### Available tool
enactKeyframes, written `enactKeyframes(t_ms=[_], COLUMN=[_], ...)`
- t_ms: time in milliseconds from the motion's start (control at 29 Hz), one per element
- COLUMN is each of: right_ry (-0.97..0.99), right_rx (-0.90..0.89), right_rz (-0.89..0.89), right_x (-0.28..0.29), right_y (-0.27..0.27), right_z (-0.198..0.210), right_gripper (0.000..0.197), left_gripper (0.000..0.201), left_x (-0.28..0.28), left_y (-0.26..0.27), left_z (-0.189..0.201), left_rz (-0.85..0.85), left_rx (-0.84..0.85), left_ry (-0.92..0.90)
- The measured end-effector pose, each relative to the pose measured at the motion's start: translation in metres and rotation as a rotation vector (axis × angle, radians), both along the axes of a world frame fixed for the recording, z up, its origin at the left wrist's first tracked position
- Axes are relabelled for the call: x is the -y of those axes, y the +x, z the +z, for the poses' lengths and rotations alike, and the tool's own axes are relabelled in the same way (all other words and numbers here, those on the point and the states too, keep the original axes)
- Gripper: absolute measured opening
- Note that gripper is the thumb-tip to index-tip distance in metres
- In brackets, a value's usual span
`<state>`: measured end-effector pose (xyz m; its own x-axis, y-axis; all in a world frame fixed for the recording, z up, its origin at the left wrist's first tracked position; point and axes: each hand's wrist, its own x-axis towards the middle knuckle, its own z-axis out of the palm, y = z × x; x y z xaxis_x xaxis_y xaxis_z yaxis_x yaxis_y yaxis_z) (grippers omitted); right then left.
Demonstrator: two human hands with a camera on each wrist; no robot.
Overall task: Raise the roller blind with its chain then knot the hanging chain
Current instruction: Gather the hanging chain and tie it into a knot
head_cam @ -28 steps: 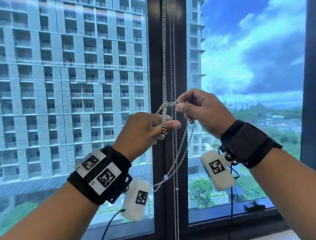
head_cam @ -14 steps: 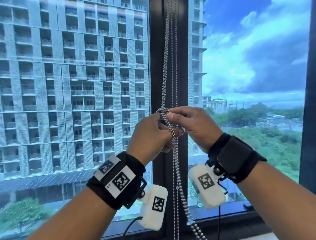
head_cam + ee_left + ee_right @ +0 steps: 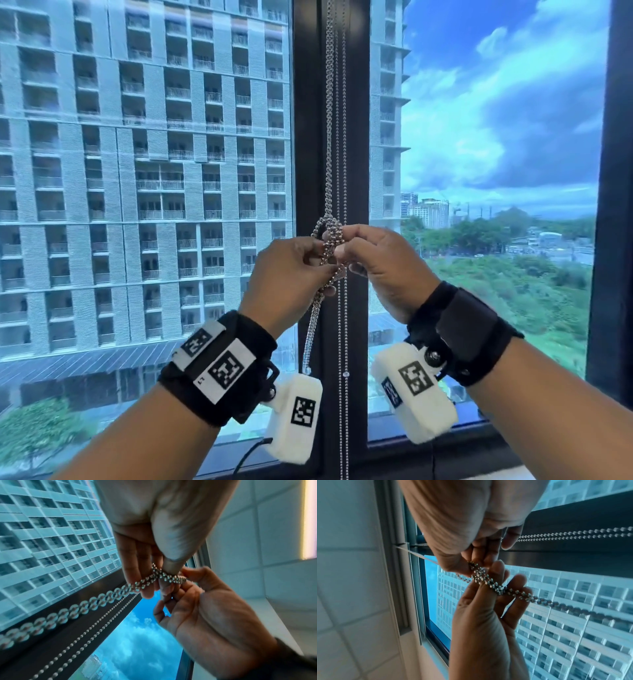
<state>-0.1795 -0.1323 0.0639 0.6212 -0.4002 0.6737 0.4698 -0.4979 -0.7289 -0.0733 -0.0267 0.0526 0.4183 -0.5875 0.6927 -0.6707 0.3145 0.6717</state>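
A doubled silver bead chain (image 3: 329,137) hangs in front of the dark window post, and a small looped knot (image 3: 329,233) sits in it at chest height. My left hand (image 3: 320,265) pinches the chain just under the knot. From the right, my right hand (image 3: 344,241) pinches the knot itself. Below the hands the loose tail (image 3: 311,339) hangs down. The left wrist view shows the knot (image 3: 164,576) between thumb and fingers. In the right wrist view both hands meet at the knot (image 3: 481,576). The roller blind itself is out of view.
A second pair of thin bead chains (image 3: 342,325) hangs just right of the knotted one, against the window post (image 3: 308,137). Glass panes lie on both sides, with the sill (image 3: 445,455) below. A tiled wall (image 3: 351,588) borders the window.
A second ago a wide loop of chain hung between my spread hands. The hands have come together and the loop is drawn into a small knot, its tail hanging straight.
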Motion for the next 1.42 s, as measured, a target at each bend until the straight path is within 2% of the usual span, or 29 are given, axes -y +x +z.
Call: enactKeyframes(t_ms=[69, 138, 242, 311, 414, 552, 690, 863, 932, 1036, 1139, 1312, 1415], right_ry=[0.052, 0.13, 0.248, 0.252, 0.216, 0.156, 0.142, 0.08, 0.029, 0.004, -0.044, 0.015, -0.046], right_rx=[0.007, 0.016, 0.012, 0.016, 0.014, 0.034, 0.048, 0.002, 0.002, 0.018, -0.004, 0.013, -0.036], right_rz=[0.031, 0.065, 0.155, 0.169, 0.102, 0.09, 0.096, 0.012, -0.046, -0.071, -0.098, -0.122, -0.161], right_x=[0.0, 0.003, 0.007, 0.007, 0.007, 0.01, 0.012, 0.021, 0.022, 0.022, 0.02, 0.023, 0.023], right_y=[-0.001, -0.002, -0.002, -0.002, -0.001, -0.001, -0.002, -0.01, -0.012, -0.014, -0.015, -0.017, -0.018], right_z=[0.0, -0.001, -0.004, -0.009, -0.019, -0.029, -0.031, -0.035, -0.035, -0.032, -0.031, -0.03, -0.031], right_gripper=[0.012, 0.022, 0.031, 0.033, 0.026, 0.021, 0.021, 0.023, 0.023, 0.021, 0.02, 0.011, 0.011], left_gripper=[0.009, 0.002, 0.011, 0.014, 0.018, 0.024, 0.023, 0.022, 0.024, 0.027, 0.023, 0.026, 0.028], left_x=[-0.005, -0.011, -0.014, -0.013, -0.011, -0.013, -0.02, -0.035, -0.037, -0.04, -0.047, -0.058, -0.062], left_y=[0.001, 0.001, 0.007, 0.011, 0.013, 0.009, 0.006, 0.015, 0.018, 0.02, 0.023, 0.033, 0.032], left_z=[0.002, 0.006, 0.01, 0.009, 0.01, 0.012, 0.011, 0.011, 0.014, 0.017, 0.018, 0.019, 0.018], left_rz=[-0.096, -0.212, -0.319, -0.358, -0.317, -0.467, -0.5, -0.369, -0.32, -0.409, -0.522, -0.366, -0.328], left_rx=[-0.078, -0.188, -0.359, -0.453, -0.564, -0.725, -0.665, -0.459, -0.406, -0.512, -0.565, -0.25, -0.191], left_ry=[0.043, 0.08, 0.107, 0.099, 0.053, -0.07, -0.014, 0.244, 0.182, 0.03, 0.1, 0.345, 0.425])
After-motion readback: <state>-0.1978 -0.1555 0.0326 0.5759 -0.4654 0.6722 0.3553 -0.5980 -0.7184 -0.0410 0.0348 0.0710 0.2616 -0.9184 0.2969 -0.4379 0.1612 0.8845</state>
